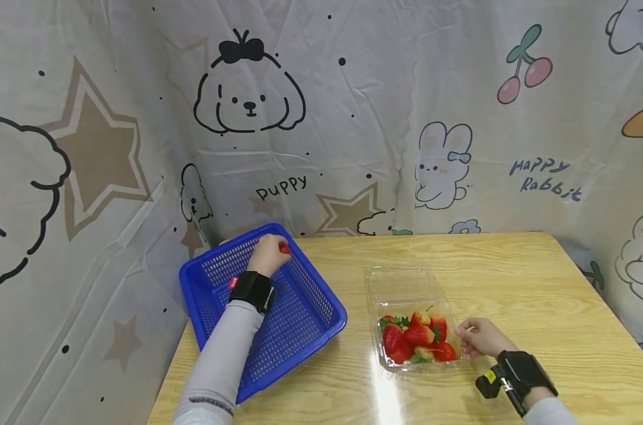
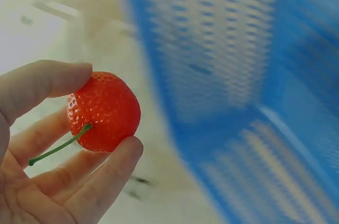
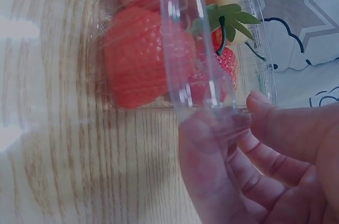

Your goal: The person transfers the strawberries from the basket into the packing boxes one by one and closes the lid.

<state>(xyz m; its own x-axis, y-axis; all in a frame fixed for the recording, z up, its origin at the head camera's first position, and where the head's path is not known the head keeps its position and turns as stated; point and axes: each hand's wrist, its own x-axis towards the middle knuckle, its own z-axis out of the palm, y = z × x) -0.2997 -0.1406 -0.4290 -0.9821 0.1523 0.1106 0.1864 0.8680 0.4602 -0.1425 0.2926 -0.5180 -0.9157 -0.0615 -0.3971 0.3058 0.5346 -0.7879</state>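
Observation:
My left hand (image 1: pixel 267 255) pinches a red strawberry (image 2: pixel 108 110) with a short green stem between thumb and fingertips. In the head view that hand is over the blue plastic basket (image 1: pixel 295 354), and only a bit of the strawberry shows past the fingers. On the right, my right hand (image 1: pixel 483 337) pinches the right edge of a clear plastic box (image 1: pixel 382 361) between thumb and fingers. Inside the box lie several strawberries (image 1: pixel 419 335), some with green leaves. Its transparent lid (image 1: pixel 403 283) stands raised at the back.
The wooden table (image 1: pixel 512 265) carries both containers, with the basket at its left edge beside the curtain. A printed cloth curtain (image 1: pixel 353 118) hangs behind and on both sides. Inside the basket is a small red label (image 1: pixel 233 283).

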